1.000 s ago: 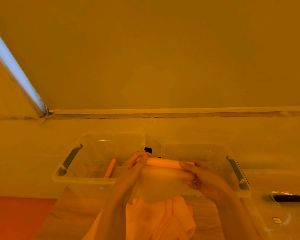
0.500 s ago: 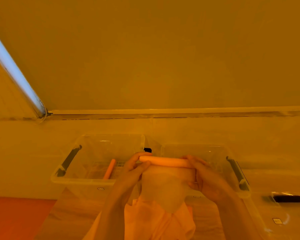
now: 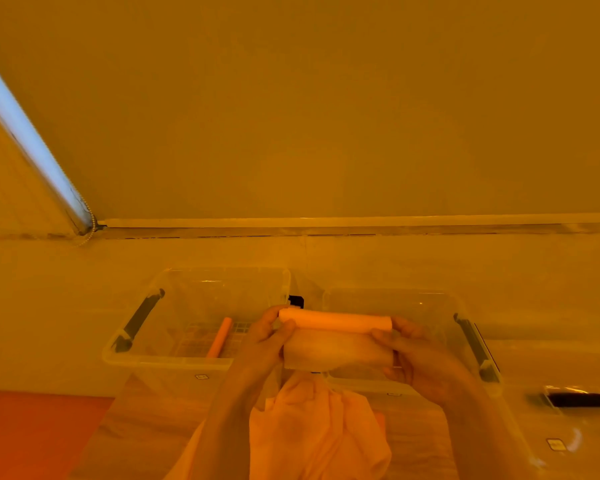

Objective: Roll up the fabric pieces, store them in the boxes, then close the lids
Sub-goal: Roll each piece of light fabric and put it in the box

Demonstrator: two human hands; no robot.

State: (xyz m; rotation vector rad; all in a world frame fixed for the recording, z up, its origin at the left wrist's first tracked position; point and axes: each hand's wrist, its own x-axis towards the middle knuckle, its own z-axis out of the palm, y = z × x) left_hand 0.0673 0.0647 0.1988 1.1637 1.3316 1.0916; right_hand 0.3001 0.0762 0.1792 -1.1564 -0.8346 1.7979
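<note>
Fabric is the matter in hand: a pale orange cloth piece (image 3: pixel 336 337), partly wound into a tight roll along its top edge, is being held up between two bare hands, its unrolled part hanging flat below the roll. Well to the left of the fingers, a clear plastic storage box with a dark side handle (image 3: pixel 153 355) is sitting open, and a thin orange fabric roll (image 3: pixel 220 337) is lying inside it, tilted, just left of the left hand's knuckles. The left hand (image 3: pixel 262 344) is gripping the left end of the held roll: its thumb is lying across the front of the cloth just under the roll, and its curled fingers (image 3: pixel 269 315) are wrapping behind the end. Between the two hands the roll is running level, its ends poking out just past the fingers on either side. The right hand (image 3: pixel 420 358) is pinching the right end in the same way, thumb in front, fingers (image 3: pixel 407 327) curled behind. Behind and below these fingers a second clear plastic storage box (image 3: pixel 465 306) is standing open, touching or nearly touching the first. Beneath both wrists a loose heap of pale orange cloth (image 3: pixel 309 427) is lying crumpled on the wooden tabletop (image 3: pixel 146 420). Far right of the fingers, a clear lid with a dark latch (image 3: pixel 575 400) is lying flat.
</note>
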